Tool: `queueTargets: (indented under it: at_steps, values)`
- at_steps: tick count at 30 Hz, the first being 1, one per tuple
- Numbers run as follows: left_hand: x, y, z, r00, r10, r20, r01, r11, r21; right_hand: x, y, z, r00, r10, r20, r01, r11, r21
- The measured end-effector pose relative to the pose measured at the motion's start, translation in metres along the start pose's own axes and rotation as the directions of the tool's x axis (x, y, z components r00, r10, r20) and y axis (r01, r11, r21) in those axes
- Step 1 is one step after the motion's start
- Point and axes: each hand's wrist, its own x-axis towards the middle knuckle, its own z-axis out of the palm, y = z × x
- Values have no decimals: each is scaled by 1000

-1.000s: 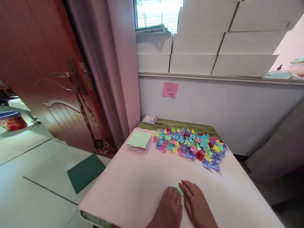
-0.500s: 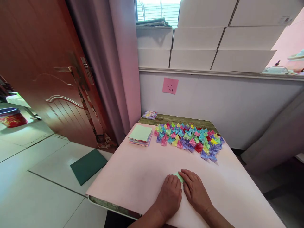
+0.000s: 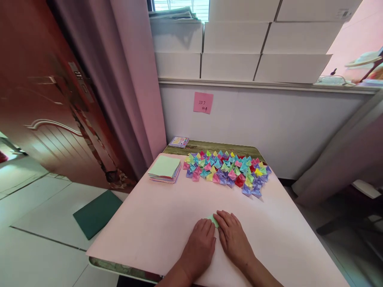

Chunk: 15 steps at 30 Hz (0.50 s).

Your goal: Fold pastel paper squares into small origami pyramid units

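Observation:
A small piece of light green origami paper lies on the pink-covered table, mostly hidden under my fingers. My left hand is closed, its fingers curled together on the paper's left side. From the right, my right hand presses the same sheet with its fingers held together and bent. Only a small patch shows between the two hands, so the folds cannot be made out. Beyond them, many folded paper pieces in several colours cover the back right of the table.
A stack of square paper, light green on top, sits at the back left. Behind it are paper packets on the wood-patterned tabletop. A pink note is on the wall. A dark green board lies on the floor.
The camera view has turned slightly right, so everything appears further left. Both hands stay on the green paper, with little visible change in their grip.

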Motion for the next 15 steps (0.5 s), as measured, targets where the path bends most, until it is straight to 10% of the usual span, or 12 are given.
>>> queueTargets:
  at_steps: [15]
  values:
    - [-14, -8, 1, 995, 89, -34, -87, 994, 65, -12, -14, -1, 999, 28, -39, -29, 999, -25]
